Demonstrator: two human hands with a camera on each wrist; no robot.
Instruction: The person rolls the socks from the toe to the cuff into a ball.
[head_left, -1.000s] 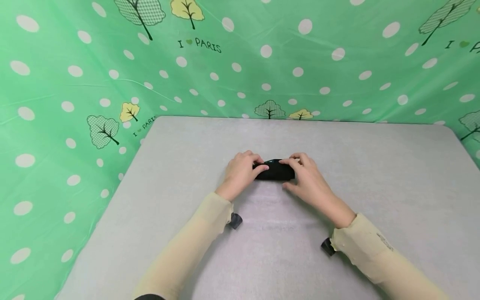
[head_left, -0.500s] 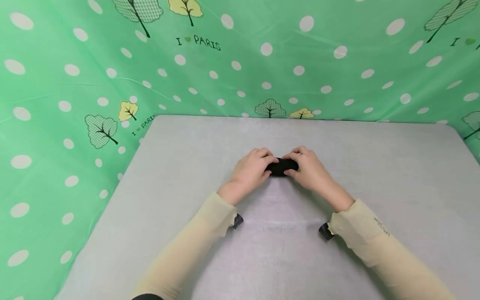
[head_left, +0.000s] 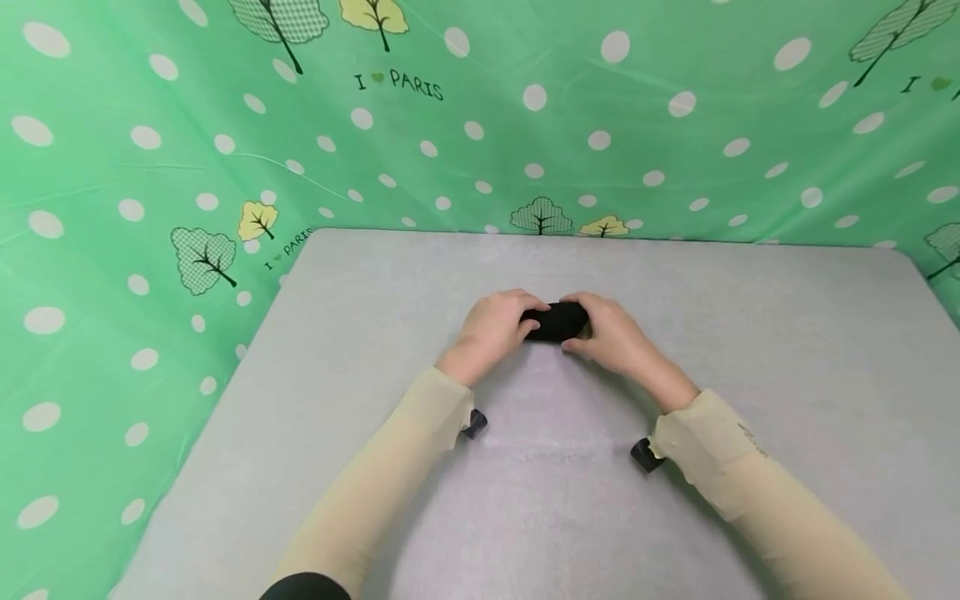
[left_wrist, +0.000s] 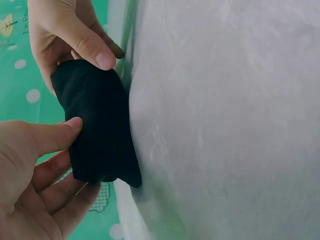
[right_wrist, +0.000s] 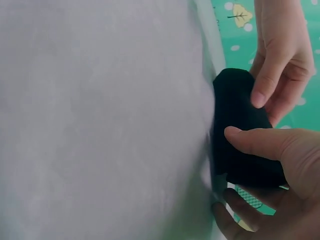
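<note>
Both hands hold a black, fabric-looking bundle (head_left: pixel 561 322) between them, toward the back of the table. It is oblong and rolled or folded, its kind not clear. In the head view my left hand (head_left: pixel 495 329) grips the bundle's left end, with the thumb at the front. My right hand (head_left: pixel 611 333) curves round the right end, its thumb low at the front edge. The left wrist view shows the left thumb (left_wrist: pixel 60 135) pressed on the bundle's face, fingers behind. In the right wrist view the right thumb (right_wrist: pixel 255 140) lies across the dark cloth (right_wrist: pixel 240 110).
A grey table (head_left: pixel 555 517) with rounded far corners lies under the hands. Behind it hangs a green dotted curtain (head_left: pixel 420 158) with printed trees. Small black wrist devices (head_left: pixel 474 423) poke out below the cream sleeves (head_left: pixel 390 467).
Both hands have closed in on the bundle, and the bluish glint on top is gone. Over the last half second, the bundle has shifted slightly left and away, and the right hand has moved around its end.
</note>
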